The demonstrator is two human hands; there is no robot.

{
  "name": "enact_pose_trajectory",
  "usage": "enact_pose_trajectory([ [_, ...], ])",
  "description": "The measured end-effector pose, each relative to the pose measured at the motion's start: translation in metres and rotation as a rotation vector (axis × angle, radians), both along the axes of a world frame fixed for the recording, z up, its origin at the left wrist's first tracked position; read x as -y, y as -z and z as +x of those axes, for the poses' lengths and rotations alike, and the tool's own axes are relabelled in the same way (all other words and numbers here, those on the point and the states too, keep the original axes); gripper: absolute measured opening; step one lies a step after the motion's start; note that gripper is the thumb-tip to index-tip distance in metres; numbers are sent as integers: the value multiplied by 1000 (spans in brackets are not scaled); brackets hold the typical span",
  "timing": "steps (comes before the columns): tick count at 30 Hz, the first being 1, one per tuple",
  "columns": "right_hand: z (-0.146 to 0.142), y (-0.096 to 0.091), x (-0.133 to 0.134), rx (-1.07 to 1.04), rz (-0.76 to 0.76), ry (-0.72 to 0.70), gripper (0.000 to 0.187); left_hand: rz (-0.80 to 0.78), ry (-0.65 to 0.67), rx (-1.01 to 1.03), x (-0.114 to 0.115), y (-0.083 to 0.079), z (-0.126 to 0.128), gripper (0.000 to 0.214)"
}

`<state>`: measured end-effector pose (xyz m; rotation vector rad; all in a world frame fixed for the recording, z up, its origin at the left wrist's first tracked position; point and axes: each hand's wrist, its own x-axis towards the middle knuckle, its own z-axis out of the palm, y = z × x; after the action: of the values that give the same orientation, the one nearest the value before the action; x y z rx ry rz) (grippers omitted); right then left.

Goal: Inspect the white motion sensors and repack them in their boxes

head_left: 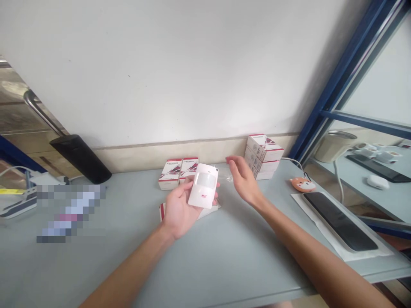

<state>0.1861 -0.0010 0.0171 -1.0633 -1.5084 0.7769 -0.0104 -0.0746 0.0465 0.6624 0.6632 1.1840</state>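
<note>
My left hand holds a white motion-sensor device upright over the grey table, fingers wrapped round its lower edge. Under the hand lies a red and white box, partly hidden. My right hand hovers open to the right of the device, fingers spread, holding nothing, near a small clear plastic bag on the table. Two red and white boxes lie flat behind the device. A stack of three such boxes stands by the wall at the right.
A black keyboard-like slab on white paper lies at the right edge, with a small orange fox figure beside it. A black cylinder with a metal handle leans at the back left. A blue metal frame borders the right.
</note>
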Motion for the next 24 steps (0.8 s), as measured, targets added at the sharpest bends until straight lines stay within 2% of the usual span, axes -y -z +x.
enact_pose_trajectory([
  [3, -8, -10, 11, -201, -266, -371, 52, 25, 20, -5, 1, 1, 1, 25],
  [5, -12, -12, 16, -268, -338, -448, 52, 33, 45, -32, -1, 2, 0, 21],
  [9, -13, -12, 18, -267, -372, -277, 44, 51, 106, -105, -3, 2, -4, 21],
  [11, -12, -12, 15, -279, -333, -181, 34, 73, 128, -109, -3, 1, -6, 22],
  [14, -3, -17, 7, -394, -215, 1, 24, 83, 208, -99, -1, 1, -8, 29],
  [17, 17, -30, -3, -491, -95, 178, 22, 40, 363, -129, 1, 1, -8, 44],
  [20, 44, -46, -11, -541, 116, 369, 24, 53, 531, -132, 2, 3, -5, 47],
  [22, 60, -54, -15, -561, 242, 435, 28, 83, 607, -113, 2, 6, -3, 45],
  [24, 70, -58, -18, -575, 306, 459, 32, 96, 628, -94, 3, 9, 0, 44],
])
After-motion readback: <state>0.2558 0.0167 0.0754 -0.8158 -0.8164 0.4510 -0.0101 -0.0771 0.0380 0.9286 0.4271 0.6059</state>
